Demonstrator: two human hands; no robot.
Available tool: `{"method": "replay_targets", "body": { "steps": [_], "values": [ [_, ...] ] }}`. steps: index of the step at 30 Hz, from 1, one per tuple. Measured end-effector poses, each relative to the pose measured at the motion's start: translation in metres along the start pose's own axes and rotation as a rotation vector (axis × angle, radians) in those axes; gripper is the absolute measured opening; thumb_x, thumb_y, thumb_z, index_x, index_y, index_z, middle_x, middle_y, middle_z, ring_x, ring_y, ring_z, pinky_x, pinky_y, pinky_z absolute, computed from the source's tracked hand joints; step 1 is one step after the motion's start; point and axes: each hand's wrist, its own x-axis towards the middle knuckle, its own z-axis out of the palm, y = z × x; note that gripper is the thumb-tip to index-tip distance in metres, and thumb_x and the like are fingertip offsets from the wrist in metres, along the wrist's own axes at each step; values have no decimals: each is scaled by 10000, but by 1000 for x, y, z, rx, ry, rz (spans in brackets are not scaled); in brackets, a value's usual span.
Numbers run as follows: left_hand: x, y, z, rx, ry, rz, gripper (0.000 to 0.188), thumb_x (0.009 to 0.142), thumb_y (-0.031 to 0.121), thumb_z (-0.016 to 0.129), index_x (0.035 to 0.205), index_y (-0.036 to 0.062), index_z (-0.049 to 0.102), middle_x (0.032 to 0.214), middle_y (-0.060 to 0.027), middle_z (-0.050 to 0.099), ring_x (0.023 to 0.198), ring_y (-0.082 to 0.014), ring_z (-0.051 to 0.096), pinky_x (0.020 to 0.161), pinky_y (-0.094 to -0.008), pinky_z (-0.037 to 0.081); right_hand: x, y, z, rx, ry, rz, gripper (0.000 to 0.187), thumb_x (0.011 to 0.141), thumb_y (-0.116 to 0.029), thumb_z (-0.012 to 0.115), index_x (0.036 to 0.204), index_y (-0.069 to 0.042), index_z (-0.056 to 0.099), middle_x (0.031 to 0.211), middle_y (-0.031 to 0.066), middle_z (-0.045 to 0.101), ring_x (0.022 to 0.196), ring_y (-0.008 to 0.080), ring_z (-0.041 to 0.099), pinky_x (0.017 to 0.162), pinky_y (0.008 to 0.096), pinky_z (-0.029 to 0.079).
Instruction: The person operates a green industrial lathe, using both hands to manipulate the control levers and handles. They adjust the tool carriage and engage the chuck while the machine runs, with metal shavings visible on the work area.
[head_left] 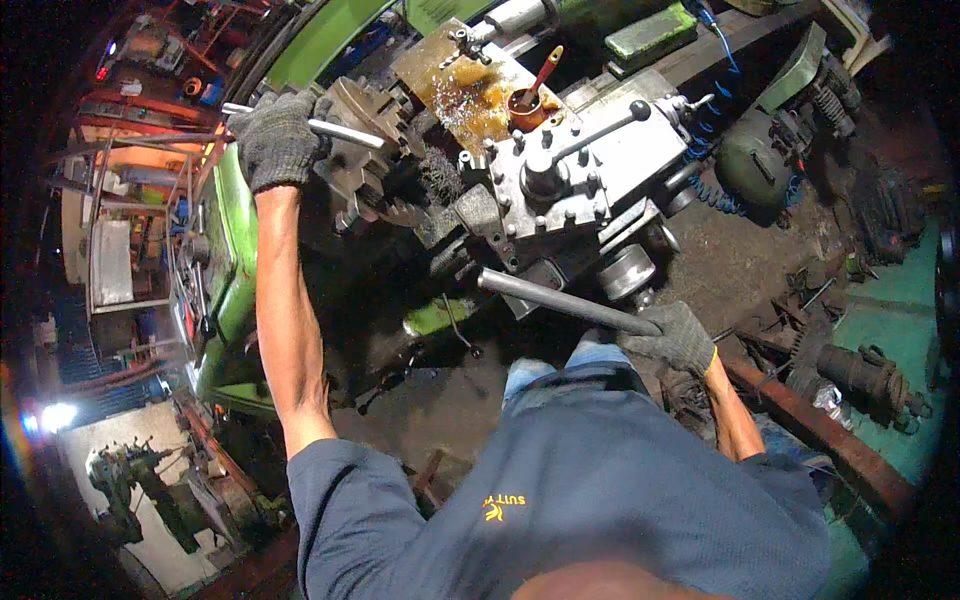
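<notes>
My left hand (276,142), in a dark grey knit glove, is closed around a slim bright metal bar (349,134) beside the lathe chuck (362,108). The bar sticks out on both sides of the fist; whether it joins another part under the glove is hidden. Lower right, in front of my body, my gloved right hand (682,338) grips one end of a thick grey metal pipe (560,302). Its other end points left, below the lathe's square tool post (545,183). A ball-ended lever (600,133) tops the post.
Behind the tool post lies an oily board (425,62) with metal chips and a brown pot (526,112) holding a red-handled brush (548,68). The green headstock (232,235) stands left. A blue coiled hose (712,197) hangs right, and a rusty beam (815,430) runs lower right.
</notes>
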Motion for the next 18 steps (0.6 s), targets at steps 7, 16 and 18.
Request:
{"method": "replay_targets", "body": {
  "steps": [7,16,18],
  "values": [
    [-17,16,-4,39,-78,34,141,840,270,666,844,131,689,843,-154,681,895,-351,655,768,-493,488,-44,46,-3,367,252,110,455,863,-479,728,869,-24,726,643,64,629,582,166,587,548,357,448],
    [-124,34,-81,-325,91,327,93,693,275,677,746,216,627,685,-32,602,700,-247,593,710,-430,404,17,72,-2,668,490,368,445,1006,-398,564,704,-72,596,567,2,504,454,116,458,432,331,347],
    [-163,41,-83,-507,39,200,101,677,303,687,692,234,615,654,5,598,678,-221,592,694,-415,379,38,78,-2,515,554,351,445,1010,-391,543,716,-65,613,573,9,516,438,116,447,421,327,332]
  ]
}}
